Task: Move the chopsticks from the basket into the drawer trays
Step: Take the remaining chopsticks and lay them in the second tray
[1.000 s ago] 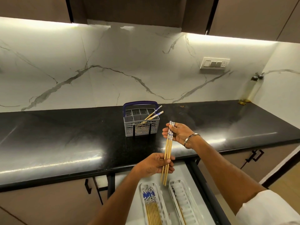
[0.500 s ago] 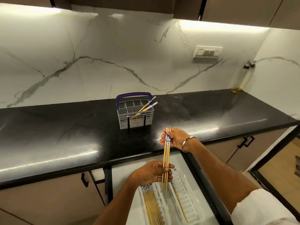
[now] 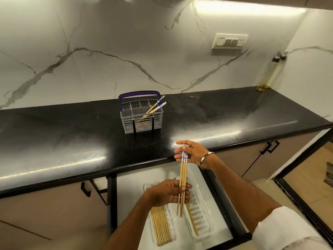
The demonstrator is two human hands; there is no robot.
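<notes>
A bundle of wooden chopsticks (image 3: 182, 175) with blue-patterned tops hangs upright above the open drawer (image 3: 214, 201). My right hand (image 3: 191, 153) pinches the bundle's patterned top; my left hand (image 3: 167, 193) grips its lower half. Below them lie two white trays: the left tray (image 3: 172, 231) holds several chopsticks (image 3: 160, 226), the right tray (image 3: 200, 213) holds at least one chopstick (image 3: 191, 221). On the black counter stands the grey basket (image 3: 142, 117) with a blue handle, two chopsticks (image 3: 155, 108) leaning in it.
The black countertop (image 3: 72, 141) runs left to right, with its front edge just above the drawer. An oil bottle (image 3: 270, 74) stands in the far right corner. A switch plate (image 3: 230, 41) is on the marble wall. Closed cabinet doors (image 3: 261, 156) flank the drawer.
Both hands have come down and toward me with the bundle, from above the counter edge to over the drawer trays. The view has tilted down; the basket has not moved.
</notes>
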